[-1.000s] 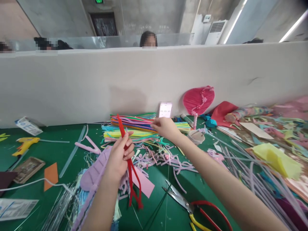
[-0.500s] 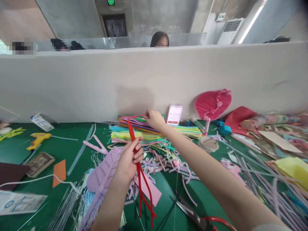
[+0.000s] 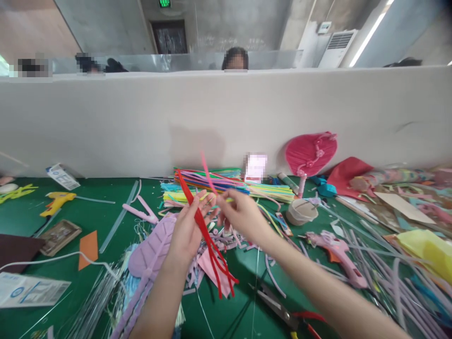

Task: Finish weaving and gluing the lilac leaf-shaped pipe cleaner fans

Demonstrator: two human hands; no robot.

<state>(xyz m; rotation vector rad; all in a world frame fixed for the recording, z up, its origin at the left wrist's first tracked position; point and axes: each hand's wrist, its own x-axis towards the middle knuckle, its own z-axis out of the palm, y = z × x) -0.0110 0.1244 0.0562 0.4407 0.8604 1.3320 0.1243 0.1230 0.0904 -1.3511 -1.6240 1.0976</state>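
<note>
Several red pipe cleaners (image 3: 205, 230) lie in my left hand (image 3: 189, 223), pinned by the thumb with the fingers half curled. Their lower ends fan out and cross above a pink card (image 3: 212, 268). My right hand (image 3: 243, 214) pinches a pink pipe cleaner (image 3: 207, 172) that stands up close beside the left fingertips; its lower part is hidden by the fingers. Behind both hands is a stack of coloured pipe cleaners (image 3: 226, 181). Lilac offcuts (image 3: 233, 241) are scattered under the hands. A lilac leaf-shaped piece (image 3: 152, 249) sits by my left wrist.
Red-handled scissors (image 3: 278, 303) lie near my right forearm, with a pink glue gun (image 3: 339, 252) beyond. A yellow glue gun (image 3: 58, 202) rests at left. A phone (image 3: 256, 167) and a pink fan-shaped piece (image 3: 310, 153) lean on the white partition (image 3: 141, 127). A paper cup (image 3: 302, 213) stands right.
My right hand has come back from the stack toward my left hand, bringing a pink pipe cleaner. The red pipe cleaners have tilted, their lower ends swinging right and up. The left fingers have loosened.
</note>
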